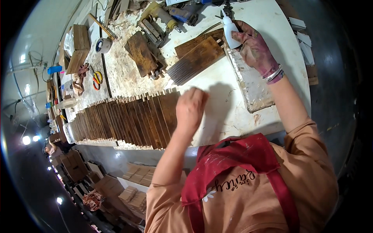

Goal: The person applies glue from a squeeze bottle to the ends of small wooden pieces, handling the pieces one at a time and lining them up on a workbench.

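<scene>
My right hand, in a stained purplish glove, grips a white squeeze bottle with its thin nozzle pointing up. My bare left hand is closed above the table at the right end of a long row of dark brown wooden slats. Anything inside its curled fingers is hidden from me. Pale dowel pegs stick out along the row's edges. Between my hands and beyond them lies a dark wooden board with grooves at its left end. Under my right wrist sits a glue-smeared, pale slab.
A nail gun lies at the back of the table, near stacked wooden pieces. Farther left are a tape roll, scissors and a wooden box. Cardboard boxes stand on the floor, with another person far left.
</scene>
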A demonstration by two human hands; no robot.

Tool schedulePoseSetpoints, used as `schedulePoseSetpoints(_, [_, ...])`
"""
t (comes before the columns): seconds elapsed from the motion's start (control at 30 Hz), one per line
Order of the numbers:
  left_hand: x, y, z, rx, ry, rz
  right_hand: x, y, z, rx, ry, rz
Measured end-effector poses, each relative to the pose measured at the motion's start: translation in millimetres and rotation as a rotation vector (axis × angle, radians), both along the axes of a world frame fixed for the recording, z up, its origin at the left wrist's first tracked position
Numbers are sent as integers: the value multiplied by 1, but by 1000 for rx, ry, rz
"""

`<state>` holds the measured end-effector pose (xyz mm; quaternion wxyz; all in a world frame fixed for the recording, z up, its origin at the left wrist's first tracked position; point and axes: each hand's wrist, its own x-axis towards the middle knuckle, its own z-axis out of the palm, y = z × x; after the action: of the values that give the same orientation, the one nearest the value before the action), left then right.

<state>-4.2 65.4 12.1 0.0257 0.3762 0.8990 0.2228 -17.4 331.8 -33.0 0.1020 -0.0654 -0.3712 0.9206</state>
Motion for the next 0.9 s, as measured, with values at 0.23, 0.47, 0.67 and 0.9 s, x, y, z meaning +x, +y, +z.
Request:
schedulePoseSetpoints(0.23, [-81, 7, -7, -214, 123, 84, 0, -4, 10, -21, -58, -38])
schedulePoseSetpoints(0.47, [-81, 27, 1, -356, -15, 2, 2, -3, 17, -37, -82, -9])
schedulePoseSetpoints(0.67, [-33, 14, -4, -206, -42, 33, 1, -5, 20, 9, -78, -14])
schedulePoseSetpoints(0.9, [46, -27, 5, -270, -52, 245, 5, -17, 38, 344, -108, 215])
